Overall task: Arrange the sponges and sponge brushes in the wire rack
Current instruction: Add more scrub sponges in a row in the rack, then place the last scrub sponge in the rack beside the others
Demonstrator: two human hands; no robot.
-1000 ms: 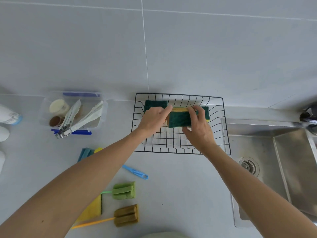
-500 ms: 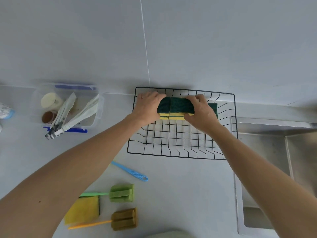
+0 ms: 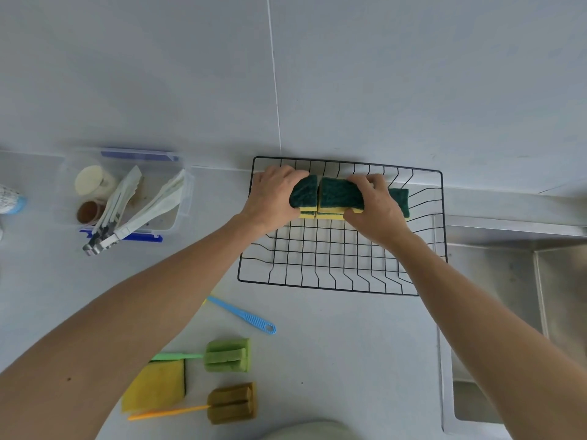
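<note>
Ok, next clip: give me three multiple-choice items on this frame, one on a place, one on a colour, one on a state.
1. Where are the green-topped sponges?
A. along the wire rack's far side
B. in the sink
C. in the plastic box

2. What colour is the handle of the brush with the brown sponge head?
A. blue
B. orange
C. white

3. What are the hands doing?
A. both rest flat on the counter
B. only one touches a sponge
C. both hold sponges in the rack

Answers: 1 A, they sit against the far edge of the wire rack. 2 B, an orange stick runs left from the head. 3 C, the left hand and right hand each grip sponges.
</note>
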